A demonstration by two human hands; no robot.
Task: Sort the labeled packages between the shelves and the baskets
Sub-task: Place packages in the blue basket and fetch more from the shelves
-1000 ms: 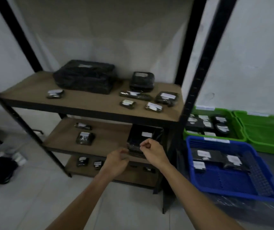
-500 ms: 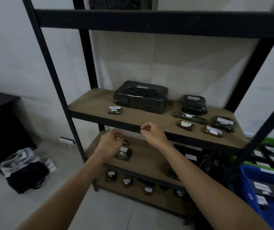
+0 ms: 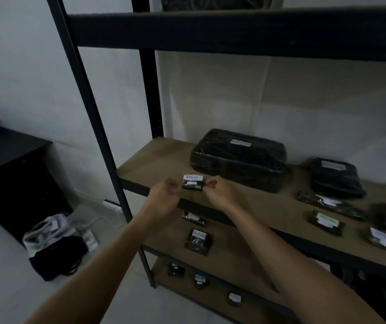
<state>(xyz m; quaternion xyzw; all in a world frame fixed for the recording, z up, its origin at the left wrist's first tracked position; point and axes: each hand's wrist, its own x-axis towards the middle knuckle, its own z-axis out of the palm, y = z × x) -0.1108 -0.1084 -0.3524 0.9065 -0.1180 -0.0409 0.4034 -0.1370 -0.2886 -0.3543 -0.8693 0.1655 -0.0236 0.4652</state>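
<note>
Two hands flank one small labeled package (image 3: 192,182) on the wooden shelf (image 3: 149,157).

On my feed the small labeled package lies near the shelf's left front edge, just in front of the large wrapped package (image 3: 238,160) and to its left. The left hand (image 3: 164,197) has its fingers curled in on themselves and grips nothing, with a slight gap between it and the package's left end. The right hand (image 3: 220,192) is curled too, its fingertips (image 3: 209,183) right at the package's right end; I cannot tell whether they pinch it or only come close. Another labeled package (image 3: 197,242) lies on the lower shelf (image 3: 234,260) beneath my wrists. On the floor at left, a black bag (image 3: 56,256) sits beside a dark cabinet (image 3: 12,178).
</note>
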